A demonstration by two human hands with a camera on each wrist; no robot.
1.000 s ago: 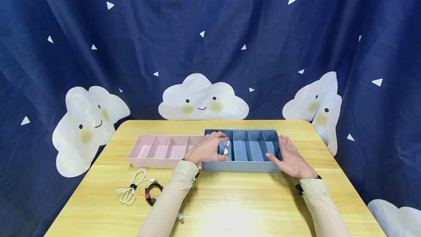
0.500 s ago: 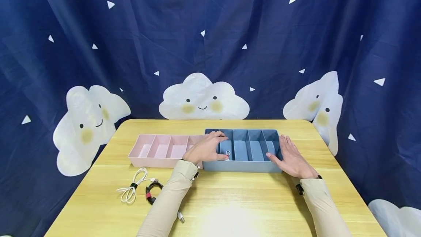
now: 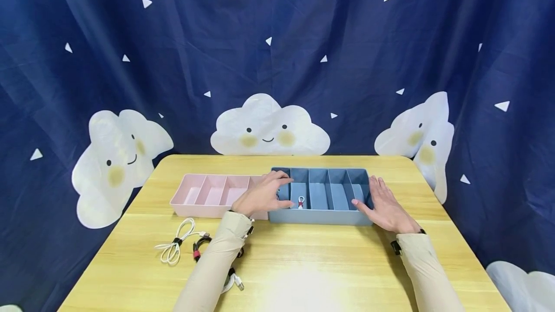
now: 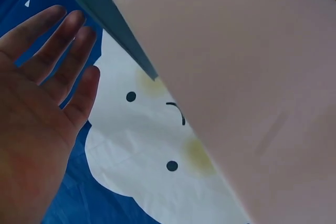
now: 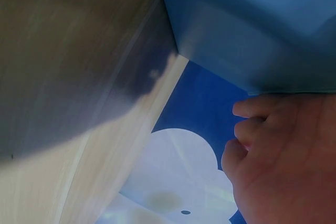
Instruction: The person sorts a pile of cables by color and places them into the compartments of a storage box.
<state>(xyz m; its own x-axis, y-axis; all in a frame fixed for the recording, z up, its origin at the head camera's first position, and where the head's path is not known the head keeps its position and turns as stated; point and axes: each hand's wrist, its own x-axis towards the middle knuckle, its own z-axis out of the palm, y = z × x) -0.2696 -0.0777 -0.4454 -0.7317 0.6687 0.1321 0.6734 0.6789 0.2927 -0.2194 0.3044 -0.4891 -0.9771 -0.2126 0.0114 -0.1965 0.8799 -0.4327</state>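
A blue divided box (image 3: 321, 217) stands on the table with a white cable (image 3: 301, 202), bound with a red tie, in its second compartment from the left. Over the box's left end hovers my left hand (image 3: 260, 195), thumb and fingers spread apart with nothing between them; its palm (image 4: 37, 129) also shows in the left wrist view. My right hand (image 3: 386, 211) rests against the box's right end, fingers straight along the outer wall and thumb at the rightmost compartment. In the right wrist view that hand (image 5: 289, 156) touches the blue wall (image 5: 226, 51).
A pink divided box (image 3: 208, 210) adjoins the blue one on the left. In front of it lie a white cable with a black tie (image 3: 172, 249) and a black cable (image 3: 197, 249). Another white cable (image 3: 236, 280) is partly behind my left forearm. A curtain (image 3: 269, 76) hangs behind the table.
The white cable with the red tie has dropped from my left hand into the second compartment of the blue box. My left hand has shifted left. The right hand stays against the box.
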